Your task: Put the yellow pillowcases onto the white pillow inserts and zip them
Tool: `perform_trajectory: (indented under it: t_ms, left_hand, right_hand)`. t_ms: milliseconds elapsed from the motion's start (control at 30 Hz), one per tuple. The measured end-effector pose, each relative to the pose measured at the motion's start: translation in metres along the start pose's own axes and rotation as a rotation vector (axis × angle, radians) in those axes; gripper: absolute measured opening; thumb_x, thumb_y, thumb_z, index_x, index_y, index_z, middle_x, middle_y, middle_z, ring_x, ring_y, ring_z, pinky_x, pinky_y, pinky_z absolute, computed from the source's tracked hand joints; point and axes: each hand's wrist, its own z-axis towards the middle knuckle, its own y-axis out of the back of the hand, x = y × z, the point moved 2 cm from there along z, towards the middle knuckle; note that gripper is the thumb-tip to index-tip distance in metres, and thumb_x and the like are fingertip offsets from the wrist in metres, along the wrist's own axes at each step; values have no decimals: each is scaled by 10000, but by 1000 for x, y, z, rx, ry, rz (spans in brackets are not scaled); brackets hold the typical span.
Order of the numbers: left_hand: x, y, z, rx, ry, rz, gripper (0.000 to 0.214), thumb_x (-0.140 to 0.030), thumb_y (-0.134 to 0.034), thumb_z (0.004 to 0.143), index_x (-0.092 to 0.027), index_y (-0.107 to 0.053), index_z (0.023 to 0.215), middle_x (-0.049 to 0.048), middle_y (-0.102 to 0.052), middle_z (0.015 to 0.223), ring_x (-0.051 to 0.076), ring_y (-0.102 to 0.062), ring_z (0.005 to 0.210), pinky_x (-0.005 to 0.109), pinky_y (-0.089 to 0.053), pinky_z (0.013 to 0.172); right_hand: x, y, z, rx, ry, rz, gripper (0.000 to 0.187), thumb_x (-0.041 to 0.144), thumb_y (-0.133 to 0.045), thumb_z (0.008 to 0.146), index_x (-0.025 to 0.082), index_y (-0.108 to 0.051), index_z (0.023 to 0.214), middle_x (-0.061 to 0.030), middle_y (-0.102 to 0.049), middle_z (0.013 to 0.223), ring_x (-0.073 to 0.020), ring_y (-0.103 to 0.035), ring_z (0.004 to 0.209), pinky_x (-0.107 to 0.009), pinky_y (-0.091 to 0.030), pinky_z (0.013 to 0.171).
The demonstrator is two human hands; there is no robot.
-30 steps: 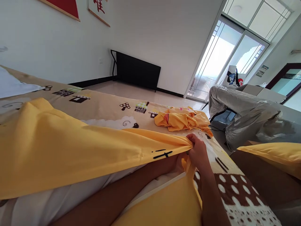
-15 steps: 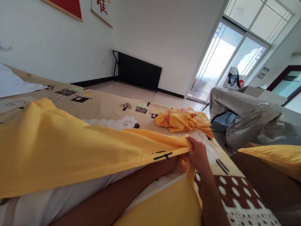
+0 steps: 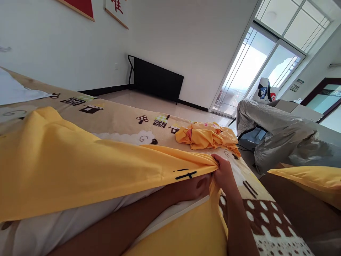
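A yellow fabric cover (image 3: 112,170) with black printed marks stretches from the left edge toward the middle right. My right hand (image 3: 223,172) grips its gathered corner, fingers wrapped round the bunched cloth. My left arm reaches into the cover's opening, over whitish cloth (image 3: 64,220) that shows between the upper and lower yellow layers. Just left of the right hand, my left hand (image 3: 198,186) is closed inside the opening; its fingertips, and whatever they hold, are hidden. The lower yellow layer (image 3: 186,231) has a pale edge strip and runs up to the right hand.
Beneath lies a bed with a beige patterned blanket (image 3: 117,121). A crumpled orange cloth (image 3: 210,137) rests near its far right edge. On the right are a yellow pillow (image 3: 317,177) in a brown box (image 3: 287,199) and plastic-covered furniture (image 3: 279,131). A black folded frame (image 3: 158,80) leans on the wall.
My left hand has drawn back slightly to the left, so more of it shows below the cloth's edge. My right hand keeps its grip in nearly the same place.
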Motion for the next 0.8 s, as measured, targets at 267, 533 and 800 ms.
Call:
perform_trajectory:
  t_ms: [267,533,800]
  left_hand:
    - [15,-9,-2,-153,42,120,411,-386,-346,928,-240,-549,1254,58,-635,1195,220,-587,1085,387,-453,996]
    - [19,-17,-5,-64,94,119,467,-447,-314,931,-269,-482,1329,27,-563,1305,216,-507,1209,386,-392,1069]
    - [11,-9,-2,-15,73,36,478,-413,-279,938,-226,-480,1330,60,-571,1286,240,-490,1217,426,-345,1099]
  right_hand:
    - [-3,-1,2,25,28,26,342,159,-410,570,173,-645,817,-5,-644,706,-187,-569,718,-259,-408,670]
    - [0,1,1,67,46,38,335,141,-419,571,161,-655,808,-7,-648,697,-178,-564,701,-245,-419,656]
    - [4,3,0,64,44,48,434,112,-422,575,171,-708,895,-22,-706,795,-187,-611,749,-244,-440,685]
